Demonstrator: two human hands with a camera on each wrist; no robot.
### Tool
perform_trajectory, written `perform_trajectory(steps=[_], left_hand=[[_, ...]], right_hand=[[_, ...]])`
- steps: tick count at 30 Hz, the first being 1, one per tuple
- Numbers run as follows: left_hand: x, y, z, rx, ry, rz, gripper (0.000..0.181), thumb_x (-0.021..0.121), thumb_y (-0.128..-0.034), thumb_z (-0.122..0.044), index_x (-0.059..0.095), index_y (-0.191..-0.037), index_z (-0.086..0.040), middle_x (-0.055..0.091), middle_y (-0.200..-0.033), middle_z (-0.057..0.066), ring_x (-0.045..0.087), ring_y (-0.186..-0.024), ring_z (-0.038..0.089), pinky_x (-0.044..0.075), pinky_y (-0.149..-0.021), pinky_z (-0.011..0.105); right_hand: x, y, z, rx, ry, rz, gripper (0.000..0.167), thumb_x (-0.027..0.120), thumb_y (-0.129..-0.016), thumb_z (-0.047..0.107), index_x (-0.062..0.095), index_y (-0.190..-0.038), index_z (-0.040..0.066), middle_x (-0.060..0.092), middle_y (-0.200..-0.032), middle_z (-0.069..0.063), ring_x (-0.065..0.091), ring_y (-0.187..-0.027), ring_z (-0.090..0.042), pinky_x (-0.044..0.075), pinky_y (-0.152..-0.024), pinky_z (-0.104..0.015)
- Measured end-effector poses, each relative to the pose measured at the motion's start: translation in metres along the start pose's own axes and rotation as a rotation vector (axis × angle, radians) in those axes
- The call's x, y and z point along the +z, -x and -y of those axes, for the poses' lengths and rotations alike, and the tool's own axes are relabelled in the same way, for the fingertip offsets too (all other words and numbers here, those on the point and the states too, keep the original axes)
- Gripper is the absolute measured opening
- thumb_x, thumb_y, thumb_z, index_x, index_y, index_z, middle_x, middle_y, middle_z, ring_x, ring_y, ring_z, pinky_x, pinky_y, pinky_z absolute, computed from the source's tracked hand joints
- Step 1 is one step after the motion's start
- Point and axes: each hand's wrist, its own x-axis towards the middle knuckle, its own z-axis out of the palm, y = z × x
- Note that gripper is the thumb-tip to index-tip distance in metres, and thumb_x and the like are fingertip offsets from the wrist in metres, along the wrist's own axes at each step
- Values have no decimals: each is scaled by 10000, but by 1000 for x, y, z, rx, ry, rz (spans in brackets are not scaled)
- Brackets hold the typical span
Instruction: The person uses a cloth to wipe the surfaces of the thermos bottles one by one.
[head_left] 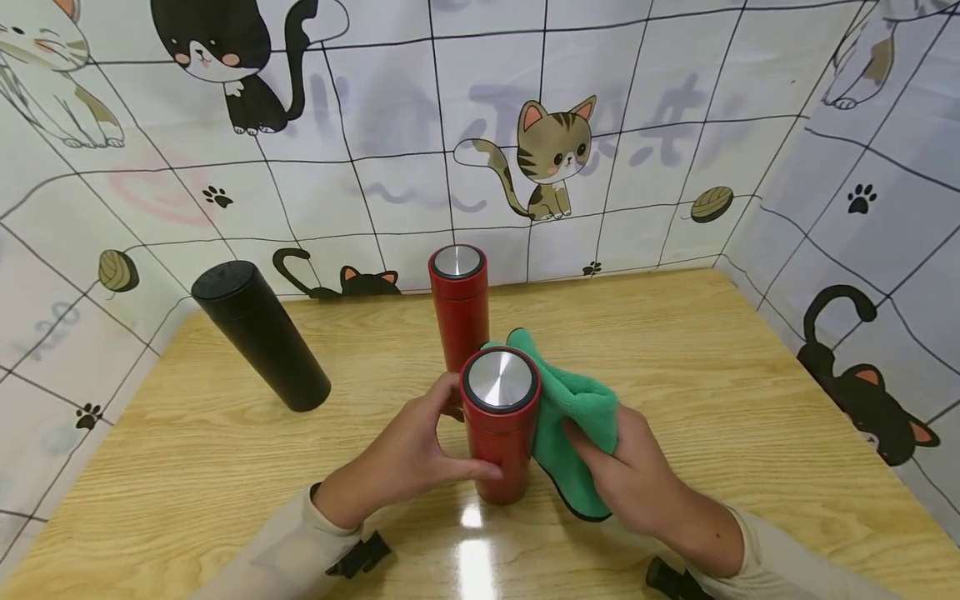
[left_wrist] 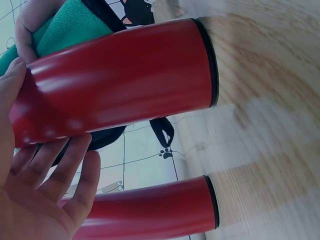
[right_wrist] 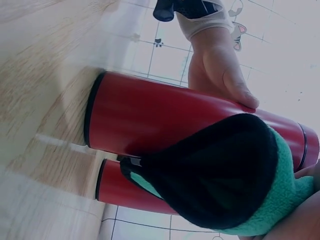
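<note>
A red thermos bottle (head_left: 501,450) with a shiny silver lid stands upright on the table in the head view. My left hand (head_left: 408,454) grips it from the left, thumb across its front and fingers behind. In my right hand (head_left: 637,475) is a bunched green cloth (head_left: 573,417) with dark edging, held against the bottle's right side. The right wrist view shows the cloth (right_wrist: 280,195) with its black edging beside the red bottle (right_wrist: 150,115). Just behind stands a second red thermos bottle (head_left: 460,321), its lower part hidden by the front one.
A black thermos bottle (head_left: 262,337) stands at the back left of the wooden table (head_left: 675,350). White walls (head_left: 390,108) with cat drawings and grid lines enclose the table at the back and both sides.
</note>
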Motion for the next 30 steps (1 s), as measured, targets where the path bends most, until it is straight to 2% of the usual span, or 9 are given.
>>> perform_trajectory(steps=[6, 8, 13, 15, 19, 23, 27, 30], left_hand=[[-1, 0, 1, 35, 14, 27, 793, 915, -716, -257, 472, -1371, -213, 655, -1236, -113, 627, -1128, 94, 558, -938, 309], [-1, 1, 2, 48, 19, 33, 788, 905, -731, -253, 472, -1389, -221, 651, -1242, -102, 619, -1146, 99, 557, -939, 311], [-2, 2, 3, 61, 3, 25, 767, 899, -738, -274, 495, -1390, -269, 625, -1250, -118, 601, -1153, 97, 565, -920, 308], [-2, 2, 3, 65, 1, 25, 760, 897, -740, -278, 502, -1388, -288, 613, -1262, -125, 591, -1168, 99, 568, -913, 303], [-2, 3, 4, 79, 15, 30, 759, 885, -761, -253, 489, -1407, -276, 615, -1273, -103, 589, -1175, 117, 573, -905, 317], [0, 6, 3, 55, 37, 24, 806, 888, -759, -222, 444, -1431, -236, 624, -1236, -82, 600, -1147, 113, 574, -909, 324], [1, 8, 2, 27, 50, 14, 799, 889, -753, -190, 427, -1405, -196, 617, -1213, -71, 597, -1142, 113, 567, -921, 310], [1, 9, 2, 24, 56, 18, 758, 881, -761, -180, 439, -1376, -195, 616, -1215, -74, 597, -1149, 114, 565, -930, 331]], right_hand=[[0, 3, 2, -49, -3, -93, 491, 461, -1008, -60, 504, -1461, 124, 576, -1432, 29, 562, -1282, -50, 512, -996, -211], [0, 3, 2, -61, -31, -78, 501, 443, -1010, -70, 487, -1473, 117, 563, -1453, -2, 554, -1299, -68, 509, -1006, -222], [0, 0, 1, -30, -41, 0, 528, 425, -1030, -36, 431, -1517, 167, 466, -1546, -15, 510, -1358, -96, 492, -1039, -240], [-1, 0, 1, -14, -24, 3, 528, 437, -1032, -18, 439, -1515, 198, 462, -1549, 22, 509, -1357, -81, 494, -1034, -231], [0, 1, 1, -58, -49, -34, 524, 437, -1015, -65, 457, -1499, 137, 499, -1520, -4, 530, -1335, -80, 506, -1016, -232], [1, 2, 0, -65, -76, -34, 520, 429, -1013, -77, 453, -1498, 110, 501, -1518, -6, 517, -1348, -83, 499, -1026, -242], [1, 1, -2, -31, -45, 7, 530, 427, -1024, -48, 433, -1516, 150, 450, -1560, 2, 502, -1372, -106, 491, -1047, -250], [1, 1, -2, -43, -23, 4, 532, 435, -1019, -56, 438, -1513, 142, 451, -1560, -8, 514, -1360, -107, 492, -1042, -237]])
